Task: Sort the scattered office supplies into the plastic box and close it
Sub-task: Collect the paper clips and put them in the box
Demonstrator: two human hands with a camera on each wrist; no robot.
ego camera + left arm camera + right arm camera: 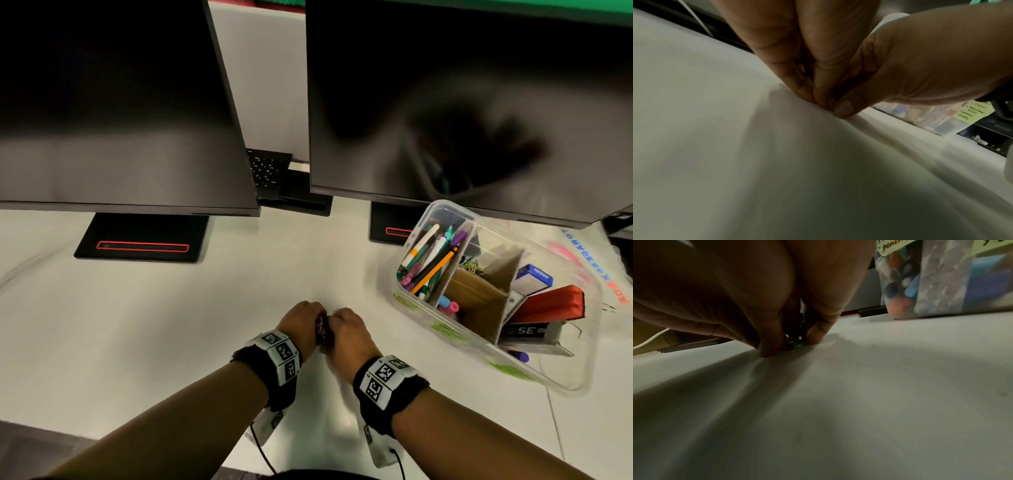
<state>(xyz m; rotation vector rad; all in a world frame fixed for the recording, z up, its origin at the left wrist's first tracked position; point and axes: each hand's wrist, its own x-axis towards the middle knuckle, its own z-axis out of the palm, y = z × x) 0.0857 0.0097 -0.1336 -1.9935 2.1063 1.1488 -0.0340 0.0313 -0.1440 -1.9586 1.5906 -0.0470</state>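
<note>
Both hands meet at the middle of the white desk (171, 325), knuckles up and fingers curled down. My left hand (301, 317) and right hand (346, 323) together pinch a small dark red object (322, 327) that rests on the desk; most of it is hidden. In the right wrist view the right hand's fingertips (774, 350) pinch the dark object (794, 342). In the left wrist view the left hand (813, 97) meets the right hand's thumb (844, 108). The open clear plastic box (428, 325) stands to the right, holding pens, erasers and a red stapler.
Two dark monitors (120, 120) stand along the back on black bases (144, 240). A clear lid with pink lettering (582, 260) lies behind and to the right of the box. A keyboard (267, 168) shows between the monitors. The desk's front edge is at lower left.
</note>
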